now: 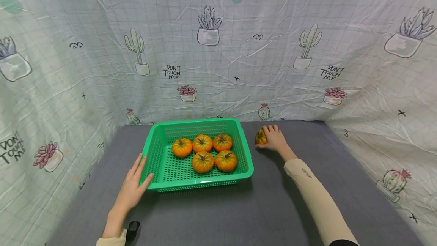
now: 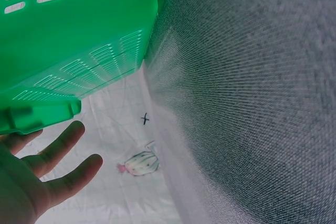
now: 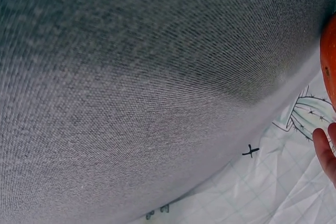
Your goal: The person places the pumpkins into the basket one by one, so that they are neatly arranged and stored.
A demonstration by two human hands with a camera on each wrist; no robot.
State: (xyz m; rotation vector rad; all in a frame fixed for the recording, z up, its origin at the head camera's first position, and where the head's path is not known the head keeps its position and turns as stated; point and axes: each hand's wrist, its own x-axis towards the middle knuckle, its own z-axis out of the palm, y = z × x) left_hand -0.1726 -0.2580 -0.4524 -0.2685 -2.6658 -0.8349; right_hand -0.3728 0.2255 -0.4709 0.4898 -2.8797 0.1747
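A green plastic basket [image 1: 201,181] with perforated walls stands on the table, and several small orange pumpkins [image 1: 203,162] sit inside toward its right side. My left hand [image 1: 131,187] is at the basket's left rim, fingers spread and fairly straight, thumb near the front corner. In the left wrist view its fingers [image 2: 79,174] lie beside the basket's lip. To the right of the basket, my right hand [image 1: 274,140] spans another small pumpkin [image 1: 261,137], thumb at the near side and fingers at the far side. Only the pumpkin's orange edge [image 3: 329,61] and some fingertips show in the right wrist view.
The dark grey table [image 1: 205,215] extends around the basket. Behind it and along both sides hangs a pale cloth [image 1: 232,60] printed with cacti. A black object [image 1: 132,230] is beside the left wrist.
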